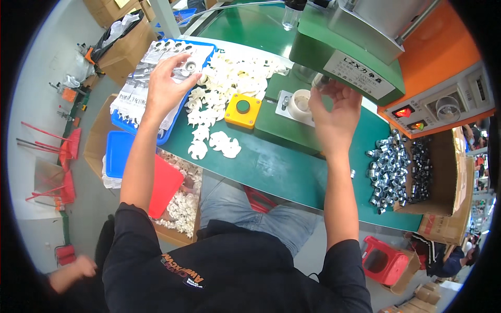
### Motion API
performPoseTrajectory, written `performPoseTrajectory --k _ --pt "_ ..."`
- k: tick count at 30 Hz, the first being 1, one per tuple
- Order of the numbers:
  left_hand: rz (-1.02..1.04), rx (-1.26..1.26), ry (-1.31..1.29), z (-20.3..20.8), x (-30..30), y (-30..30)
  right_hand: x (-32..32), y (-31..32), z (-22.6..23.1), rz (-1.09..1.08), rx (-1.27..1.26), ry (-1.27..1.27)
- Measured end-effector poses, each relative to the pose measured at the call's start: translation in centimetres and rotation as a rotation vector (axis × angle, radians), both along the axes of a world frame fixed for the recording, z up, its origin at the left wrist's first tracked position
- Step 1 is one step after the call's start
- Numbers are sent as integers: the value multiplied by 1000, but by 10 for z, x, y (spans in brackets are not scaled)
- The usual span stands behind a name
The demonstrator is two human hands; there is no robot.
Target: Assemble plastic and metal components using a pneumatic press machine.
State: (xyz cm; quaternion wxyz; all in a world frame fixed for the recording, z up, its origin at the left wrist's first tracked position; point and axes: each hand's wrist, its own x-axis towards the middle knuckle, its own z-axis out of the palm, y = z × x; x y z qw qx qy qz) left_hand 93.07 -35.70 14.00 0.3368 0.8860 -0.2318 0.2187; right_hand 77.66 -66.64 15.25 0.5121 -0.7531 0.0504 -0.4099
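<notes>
My left hand (166, 87) is over a blue tray (213, 51) lined with printed paper. Between its thumb and index finger is a white plastic piece with a round metal insert (191, 66). My right hand (338, 112) is raised beside the green press (313, 49), fingers curled around a small shiny metal sleeve (319, 80), partly hidden by them. Just left of that hand, a round pale fixture cup (300, 104) stands on the press base. Several finished-looking pieces with metal inserts (169, 46) lie at the tray's far end.
Loose white plastic pieces (235, 73) cover the bench beside a yellow box with a green button (243, 110). Metal sleeves (386, 169) are heaped at right, by a cardboard box (446, 172). An orange control box (438, 68) stands beyond. Another person's hand (81, 266) shows at lower left.
</notes>
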Motion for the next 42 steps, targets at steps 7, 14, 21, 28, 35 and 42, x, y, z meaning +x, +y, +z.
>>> performPoseTrajectory --k 7,14,21,28,35,42 --pt "-40 -15 9 -3 -2 1 -2 1 0 -41 -45 73" --pt "-44 -1 -16 -3 -3 7 -16 -2 -21 -89 -155 32" --pt "-54 25 -4 -5 -2 7 -19 -5 -23 -82 -183 49" --pt "-53 29 -19 -6 -5 9 -22 1 9 23 379 209" --pt "-54 40 -35 -9 1 14 -8 -7 25 295 816 221" --pt "-110 26 -50 -20 16 17 -20 -25 2 667 1035 -57"
